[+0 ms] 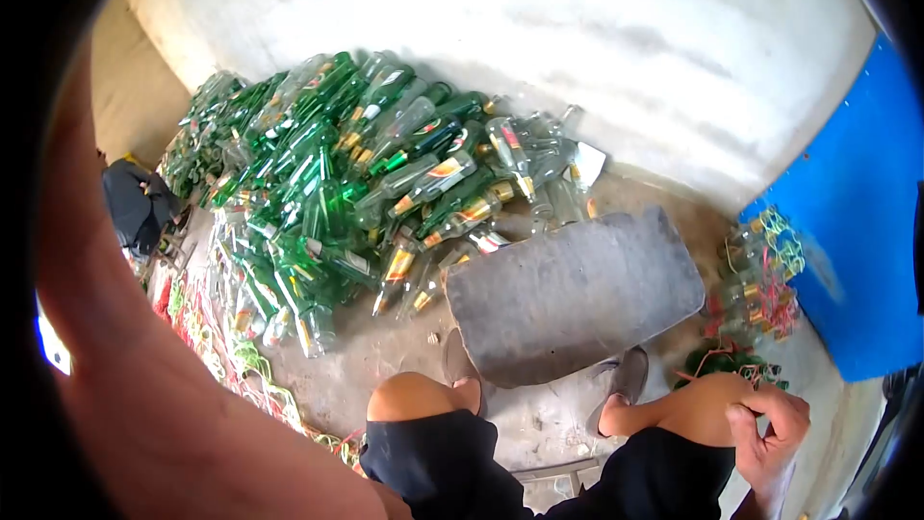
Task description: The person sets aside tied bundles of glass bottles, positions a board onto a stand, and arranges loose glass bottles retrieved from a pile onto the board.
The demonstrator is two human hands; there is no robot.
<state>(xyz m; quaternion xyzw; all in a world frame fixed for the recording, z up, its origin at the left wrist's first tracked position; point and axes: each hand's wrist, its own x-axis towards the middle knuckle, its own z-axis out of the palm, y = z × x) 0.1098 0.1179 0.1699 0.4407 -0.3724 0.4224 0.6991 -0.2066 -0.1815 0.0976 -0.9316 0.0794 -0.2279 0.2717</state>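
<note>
My left forearm (pixel 212 424) sweeps up the left side, very near the camera. My left hand (pixel 82 193) is blurred at the edge of the view, with its fingers out of sight. Beside my right knee (pixel 712 404), my right hand (pixel 775 433) is closed in a loose curl, with nothing visible in it. A flat dark grey slab (pixel 577 294) lies in front of my legs, between my feet and the bottles. Behind it, a large pile of green and clear glass bottles (pixel 327 164), many with labels, leans against the pale wall.
Bundled bottles tied with coloured string (pixel 760 279) stand at right, by a blue panel (pixel 861 202). Red and green string (pixel 245 356) is strewn along the floor at left. Another person in dark clothing (pixel 140 202) sits at far left. A bare wall (pixel 539 29) closes the back.
</note>
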